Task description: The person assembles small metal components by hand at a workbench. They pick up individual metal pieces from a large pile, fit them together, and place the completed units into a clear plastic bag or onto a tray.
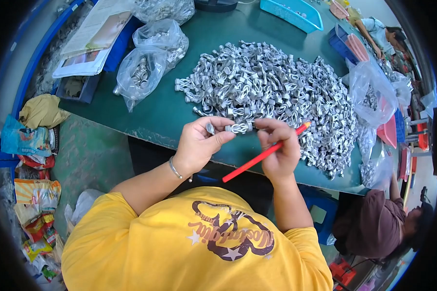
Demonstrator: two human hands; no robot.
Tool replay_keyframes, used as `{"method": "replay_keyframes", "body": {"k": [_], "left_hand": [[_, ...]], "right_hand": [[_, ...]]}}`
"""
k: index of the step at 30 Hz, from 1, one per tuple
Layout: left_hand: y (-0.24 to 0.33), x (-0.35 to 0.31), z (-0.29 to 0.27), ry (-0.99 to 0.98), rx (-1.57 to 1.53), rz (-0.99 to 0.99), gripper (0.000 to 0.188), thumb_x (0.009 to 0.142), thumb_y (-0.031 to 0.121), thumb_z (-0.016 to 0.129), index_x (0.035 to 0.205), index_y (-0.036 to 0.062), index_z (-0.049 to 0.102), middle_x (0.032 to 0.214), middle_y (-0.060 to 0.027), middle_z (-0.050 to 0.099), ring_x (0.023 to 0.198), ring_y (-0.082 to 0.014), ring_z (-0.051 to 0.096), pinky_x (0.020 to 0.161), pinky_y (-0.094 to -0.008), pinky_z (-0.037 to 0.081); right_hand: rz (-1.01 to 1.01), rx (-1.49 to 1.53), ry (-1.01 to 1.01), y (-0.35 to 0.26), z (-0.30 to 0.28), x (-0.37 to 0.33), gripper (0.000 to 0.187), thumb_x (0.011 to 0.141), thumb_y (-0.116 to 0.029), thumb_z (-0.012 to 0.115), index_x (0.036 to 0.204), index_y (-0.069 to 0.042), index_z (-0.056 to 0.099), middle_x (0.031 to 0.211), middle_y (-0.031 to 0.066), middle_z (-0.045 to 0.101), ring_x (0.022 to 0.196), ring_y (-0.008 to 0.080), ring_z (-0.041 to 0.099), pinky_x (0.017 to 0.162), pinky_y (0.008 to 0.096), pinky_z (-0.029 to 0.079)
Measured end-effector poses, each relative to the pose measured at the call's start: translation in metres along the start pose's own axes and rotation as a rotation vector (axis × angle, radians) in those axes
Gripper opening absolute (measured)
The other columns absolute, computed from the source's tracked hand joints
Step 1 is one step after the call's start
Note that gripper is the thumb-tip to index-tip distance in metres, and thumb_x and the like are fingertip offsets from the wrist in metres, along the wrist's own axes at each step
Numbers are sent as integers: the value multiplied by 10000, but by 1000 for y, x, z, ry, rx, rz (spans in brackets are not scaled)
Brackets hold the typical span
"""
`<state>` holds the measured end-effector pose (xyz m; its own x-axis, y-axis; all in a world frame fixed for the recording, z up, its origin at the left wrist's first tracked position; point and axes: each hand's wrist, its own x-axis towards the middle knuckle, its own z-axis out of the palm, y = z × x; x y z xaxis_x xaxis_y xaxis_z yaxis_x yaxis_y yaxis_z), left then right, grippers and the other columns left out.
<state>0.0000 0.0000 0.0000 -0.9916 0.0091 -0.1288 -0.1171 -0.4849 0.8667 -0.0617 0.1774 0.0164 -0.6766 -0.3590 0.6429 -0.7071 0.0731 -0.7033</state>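
Pinching a small silver-grey metal clip with looped, ribbed ends [239, 128] between both hands, just above the near edge of the dark green worn tabletop [160, 116]. Left hand [199, 143] curled, thumb and fingers pressed onto the clip's left end, with a second small grey piece [210, 128] at the fingertips. Right hand [277, 148] closed on the clip's right end and also gripping a slim red pencil-like stick [262, 155], slanted down toward the body. Just beyond, heaped in a broad pile of like shiny metal clips [277, 92], tangled and ridged. Further left, clear crinkled plastic bags of metal parts [145, 68]. Open green surface left of the pile; table edge chipped and pale near the left wrist.
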Motion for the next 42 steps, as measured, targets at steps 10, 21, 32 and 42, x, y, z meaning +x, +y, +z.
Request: {"method": "replay_keyframes", "body": {"k": [10, 21, 32, 42], "left_hand": [[8, -11, 15, 16, 434, 396, 229, 747, 0, 697, 967, -2, 637, 915, -44, 600, 731, -64, 515, 646, -194, 417], [6, -12, 10, 6, -194, -287, 219, 877, 97, 563, 1065, -15, 579, 917, -88, 622, 724, -110, 584, 575, -226, 489], [0, -49, -50, -220, 23, -792, 229, 897, 135, 534, 1051, -33, 563, 828, -90, 620, 561, -95, 550, 486, -192, 433], [-77, -11, -62, -2, 253, -725, 373, 923, 238, 487, 1252, 64, 460, 1293, -152, 457, 1153, -307, 478, 970, -458, 370]], "right_hand": [[285, 547, 130, -9, 8, -28, 305, 746, 145, 615, 790, -34, 373, 978, 188, 572, 901, 248, 620, 747, 306, 542], [-210, 14, -125, -34, 10, -18, 343, 697, 59, 706, 754, -56, 388, 825, 164, 636, 750, 290, 627, 686, 379, 515], [-161, -531, -26, 19, -2, 20, 239, 654, 37, 669, 748, -40, 463, 818, 110, 622, 721, 310, 559, 664, 394, 439], [47, -404, 81, 6, -14, 23, 182, 734, 39, 635, 803, -28, 480, 810, 109, 600, 677, 238, 570, 617, 319, 465]]}}
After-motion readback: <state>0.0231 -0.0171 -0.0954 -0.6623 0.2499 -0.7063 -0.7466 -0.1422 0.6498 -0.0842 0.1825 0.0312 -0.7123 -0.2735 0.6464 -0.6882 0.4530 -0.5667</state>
